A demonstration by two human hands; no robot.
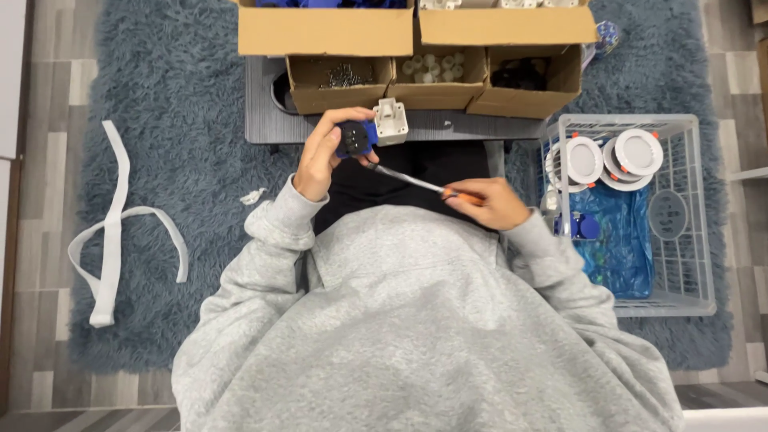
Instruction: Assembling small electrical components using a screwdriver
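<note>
Screwdriver [424,186] runs on a slant: orange handle end buried in the right hand [490,203], thin dark shaft going up-left, tip meeting the small part [370,132] just below the left hand's fingers [346,122]. Long axis = lower-right to upper-left, tip pointing at the part. Shaft looks slim, dark grey w/ a glint along it; only a sliver of orange handle shows past the right fingers, rest covered.

Left hand [320,156] is raised, fingers wrapped round the part, thumb side toward the camera. Part itself: blue body w/ a black face on the finger side, plus a pale grey-white blocky piece sticking out to the right of the fingers, away from the palm. Right hand's fingers closed tight on the screwdriver handle, knuckles up.

Just beyond the left fingers sits a low grey table [264,120] carrying 3 small open cardboard boxes: 1 w/ dark screws [342,76], 1 w/ white round bits [436,68], 1 w/ black pieces [522,74]. 2 bigger cardboard boxes [416,28] behind those.

Out past the right hand, well apart from its fingers, a white wire basket [688,264] holds 2 round white lamp fittings [612,156] and blue plastic bag [620,232]. All on a shaggy blue-grey rug [176,104]. Far off the left fingers, a white strap [112,232] lies looped on the rug, & a small white scrap [254,195] nearer the left wrist. Grey sweatshirt sleeves cover both arms
</note>
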